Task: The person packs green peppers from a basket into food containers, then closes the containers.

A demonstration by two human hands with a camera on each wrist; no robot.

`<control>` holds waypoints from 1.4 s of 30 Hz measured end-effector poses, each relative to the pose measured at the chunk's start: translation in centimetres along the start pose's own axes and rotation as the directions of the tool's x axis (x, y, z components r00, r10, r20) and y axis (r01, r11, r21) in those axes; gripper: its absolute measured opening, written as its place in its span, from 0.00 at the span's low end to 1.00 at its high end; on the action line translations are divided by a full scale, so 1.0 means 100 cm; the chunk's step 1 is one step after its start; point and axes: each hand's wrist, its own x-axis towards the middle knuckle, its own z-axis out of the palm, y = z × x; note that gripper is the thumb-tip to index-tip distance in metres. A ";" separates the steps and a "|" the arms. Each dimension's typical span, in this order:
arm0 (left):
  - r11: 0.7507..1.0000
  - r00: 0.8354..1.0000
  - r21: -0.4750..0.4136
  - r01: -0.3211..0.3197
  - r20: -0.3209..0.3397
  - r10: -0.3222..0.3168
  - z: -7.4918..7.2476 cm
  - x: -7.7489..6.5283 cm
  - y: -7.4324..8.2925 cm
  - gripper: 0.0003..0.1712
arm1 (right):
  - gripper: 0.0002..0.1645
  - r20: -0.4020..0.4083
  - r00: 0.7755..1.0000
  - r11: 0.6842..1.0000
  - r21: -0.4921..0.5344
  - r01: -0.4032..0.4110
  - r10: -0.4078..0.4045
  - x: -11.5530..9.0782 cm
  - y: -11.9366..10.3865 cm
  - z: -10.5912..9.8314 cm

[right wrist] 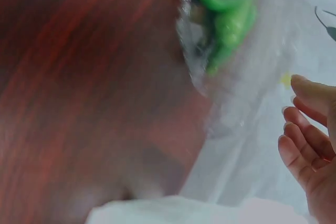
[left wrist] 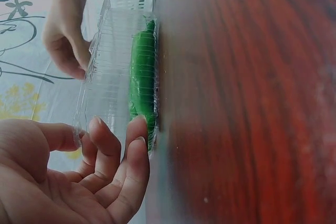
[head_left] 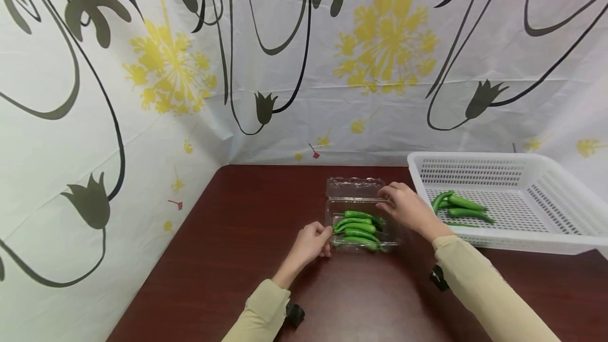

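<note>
A clear plastic clamshell box (head_left: pixel 389 232) lies on the table with its lid (head_left: pixel 349 189) tipped back. Several green chili peppers (head_left: pixel 358 228) lie side by side inside it. My left hand (head_left: pixel 311 244) is at the box's left side; in the left wrist view its thumb and a finger pinch the rim. Curled fingers of that hand (left wrist: pixel 100 174) reach near the box wall. My right hand (head_left: pixel 404 207) hovers by the upper right corner of the box. In the right wrist view the right hand's fingers (right wrist: pixel 310 129) are loosely bent, apart from the box and holding nothing.
A white perforated plastic basket (head_left: pixel 527 239) stands at the right, with several green chili peppers (head_left: pixel 467 210) in its left part. The dark red wooden table (head_left: pixel 228 257) meets a patterned white cloth (head_left: pixel 294 78) at the back and left.
</note>
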 end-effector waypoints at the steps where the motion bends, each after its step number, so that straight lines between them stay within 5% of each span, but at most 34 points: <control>1: 1.000 1.000 0.000 0.003 0.000 -0.003 0.000 0.000 0.000 0.14 | 0.11 -0.014 1.000 1.000 0.007 0.009 -0.009 0.000 0.002 -0.004; 8: 1.000 1.000 0.007 0.000 -0.009 0.000 -0.003 0.000 0.000 0.15 | 0.11 -0.058 0.998 0.998 0.057 0.000 0.003 -0.002 0.017 -0.033; 19: 1.000 1.000 0.027 0.000 -0.012 0.000 -0.005 0.001 -0.002 0.15 | 0.11 -0.046 0.998 0.999 -0.010 -0.033 0.033 -0.023 0.054 -0.063; 28: 1.000 1.000 0.023 0.009 -0.005 -0.008 -0.005 0.001 -0.003 0.15 | 0.10 0.133 0.985 0.994 -0.026 -0.105 0.108 -0.040 0.088 -0.079; 37: 1.000 1.000 0.008 0.006 -0.006 -0.006 -0.004 -0.001 0.000 0.15 | 0.15 0.307 0.932 0.981 -0.028 -0.192 0.192 -0.061 0.121 -0.089; 42: 1.000 1.000 0.003 0.004 -0.004 -0.004 -0.003 -0.002 0.000 0.15 | 0.20 0.416 0.878 0.966 -0.010 -0.257 0.237 -0.072 0.132 -0.092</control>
